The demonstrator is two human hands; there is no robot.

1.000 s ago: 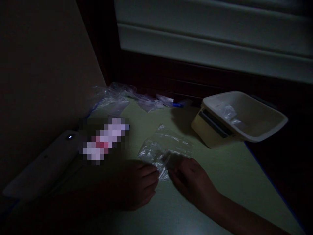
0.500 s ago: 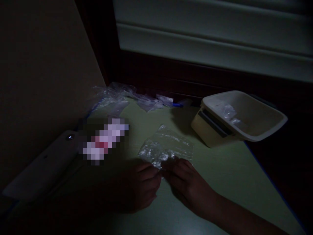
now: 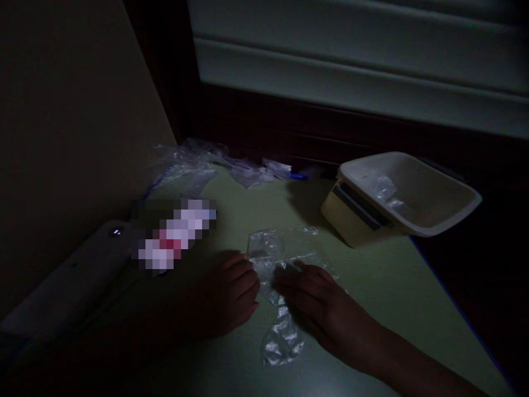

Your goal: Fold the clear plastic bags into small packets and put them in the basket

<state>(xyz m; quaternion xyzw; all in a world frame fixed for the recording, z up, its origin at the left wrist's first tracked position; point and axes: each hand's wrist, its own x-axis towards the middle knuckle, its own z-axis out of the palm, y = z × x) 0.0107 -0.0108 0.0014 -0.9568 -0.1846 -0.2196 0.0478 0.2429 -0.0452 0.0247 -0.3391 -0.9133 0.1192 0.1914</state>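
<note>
The scene is very dark. A crumpled clear plastic bag (image 3: pixel 278 275) lies on the pale green table (image 3: pixel 384 281), stretching from near the middle down toward me. My left hand (image 3: pixel 225 300) rests on the table at the bag's left edge, fingers curled and touching the plastic. My right hand (image 3: pixel 318 306) lies on the bag's right side with fingers bent and pressed on it. The lower end of the bag (image 3: pixel 283 344) sticks out between the two hands.
A cream kitchen scale with a tilted bowl (image 3: pixel 409 193) stands at the right, with a bit of plastic in it. More clear bags (image 3: pixel 194 162) are heaped at the back left. A white device (image 3: pixel 70 281) lies at the left beside a pixelated object (image 3: pixel 173 237).
The bag has been pulled out longer toward me, and its lower end now shows between my hands. Both hands have shifted slightly up and apart along the plastic.
</note>
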